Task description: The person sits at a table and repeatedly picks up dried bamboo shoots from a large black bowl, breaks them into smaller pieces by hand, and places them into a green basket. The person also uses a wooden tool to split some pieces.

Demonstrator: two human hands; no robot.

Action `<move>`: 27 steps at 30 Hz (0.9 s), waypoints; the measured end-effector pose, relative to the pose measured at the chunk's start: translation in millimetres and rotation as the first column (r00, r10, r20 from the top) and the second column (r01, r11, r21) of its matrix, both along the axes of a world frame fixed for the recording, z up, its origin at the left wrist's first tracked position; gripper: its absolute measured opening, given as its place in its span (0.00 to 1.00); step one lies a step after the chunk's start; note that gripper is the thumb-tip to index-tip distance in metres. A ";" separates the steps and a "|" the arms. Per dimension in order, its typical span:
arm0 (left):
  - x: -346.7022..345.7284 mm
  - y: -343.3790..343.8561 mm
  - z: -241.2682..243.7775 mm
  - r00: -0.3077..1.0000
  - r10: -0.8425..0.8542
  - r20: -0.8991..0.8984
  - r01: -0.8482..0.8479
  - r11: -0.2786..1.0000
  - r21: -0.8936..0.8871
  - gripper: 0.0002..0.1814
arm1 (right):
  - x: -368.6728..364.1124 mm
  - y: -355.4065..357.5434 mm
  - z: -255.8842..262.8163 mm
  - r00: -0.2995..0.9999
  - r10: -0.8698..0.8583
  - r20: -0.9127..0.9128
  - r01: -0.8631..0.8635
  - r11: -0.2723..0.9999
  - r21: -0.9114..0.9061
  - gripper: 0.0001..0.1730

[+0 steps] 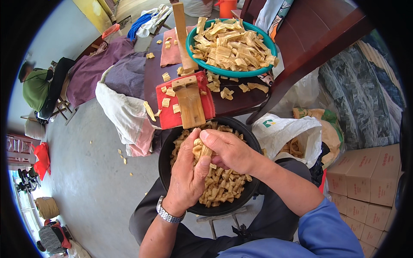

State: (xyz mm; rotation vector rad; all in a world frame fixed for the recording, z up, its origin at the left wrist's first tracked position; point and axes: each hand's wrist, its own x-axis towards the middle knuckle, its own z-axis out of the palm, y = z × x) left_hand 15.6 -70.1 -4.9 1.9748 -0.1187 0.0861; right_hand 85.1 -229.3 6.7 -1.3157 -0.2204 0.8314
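My left hand (pixel 190 174) and my right hand (pixel 230 150) meet over a black round basin (pixel 211 211). Between their fingers is a folded piece of pale yellow dried strip (pixel 202 150), partly covered by the fingers. Many small knotted pieces (pixel 222 185) of the same material fill the basin. Just beyond my fingertips a wooden block tool (pixel 188 103) lies on a red cloth (pixel 167 119), with short cut pieces beside it. Behind it, a teal basin (pixel 232 71) is heaped with flat strips (pixel 229 45).
A dark wooden chair (pixel 300 64) carries the teal basin and cloths. White plastic bag (pixel 274 129) and stacked cardboard boxes (pixel 364 177) stand at right. A person in green (pixel 37 87) sits at far left. Scraps lie on the grey floor (pixel 106 180).
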 end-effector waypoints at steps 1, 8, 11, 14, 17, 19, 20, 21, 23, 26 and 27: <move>-0.2 0.0 -1.3 0.999 0.022 0.039 -0.024 0.998 0.061 0.31 | 0.2 0.7 -4.8 0.999 0.032 0.020 -0.032 0.999 0.004 0.23; 4.4 7.0 5.7 0.977 0.039 0.210 -0.126 0.899 0.419 0.14 | -4.2 -1.1 1.5 0.963 0.190 0.190 -0.162 0.975 -0.155 0.30; 7.6 17.3 4.9 0.950 0.053 0.308 -0.212 0.833 0.511 0.10 | -0.7 -2.4 2.6 0.965 0.187 0.186 -0.157 0.974 -0.165 0.24; 8.9 37.3 10.3 0.949 0.250 0.193 -0.311 0.841 0.442 0.14 | 3.2 -8.2 5.4 0.949 0.214 0.232 -0.155 0.956 -0.248 0.20; 2.6 42.5 10.4 0.957 0.287 0.030 -0.282 0.908 0.309 0.17 | 3.9 -12.6 5.9 0.916 0.244 0.319 -0.147 0.943 -0.299 0.19; 1.9 44.3 11.4 0.949 0.315 -0.034 -0.301 0.929 0.217 0.19 | 3.3 -16.8 6.2 0.900 0.214 0.380 -0.103 0.951 -0.291 0.19; 1.6 47.1 12.4 0.939 0.341 -0.043 -0.328 0.928 0.177 0.19 | 2.5 -19.3 6.4 0.904 0.210 0.373 -0.092 0.947 -0.309 0.19; 1.5 50.8 13.5 0.929 0.367 -0.053 -0.357 0.924 0.139 0.20 | 1.5 -22.2 6.7 0.907 0.206 0.366 -0.082 0.942 -0.327 0.19; 2.3 66.6 19.1 0.939 0.339 0.062 -0.345 0.920 0.188 0.13 | 0.2 -22.1 7.5 0.905 0.221 0.363 -0.082 0.928 -0.363 0.18; 6.9 43.8 27.2 0.948 -0.179 0.264 0.036 0.882 0.469 0.20 | -2.9 -15.9 3.4 0.865 0.283 0.414 -0.101 0.907 -0.409 0.17; 8.6 39.0 22.1 0.930 -0.320 0.182 0.205 0.861 0.466 0.19 | -2.9 -13.9 -2.5 0.835 0.305 0.458 -0.105 0.905 -0.412 0.17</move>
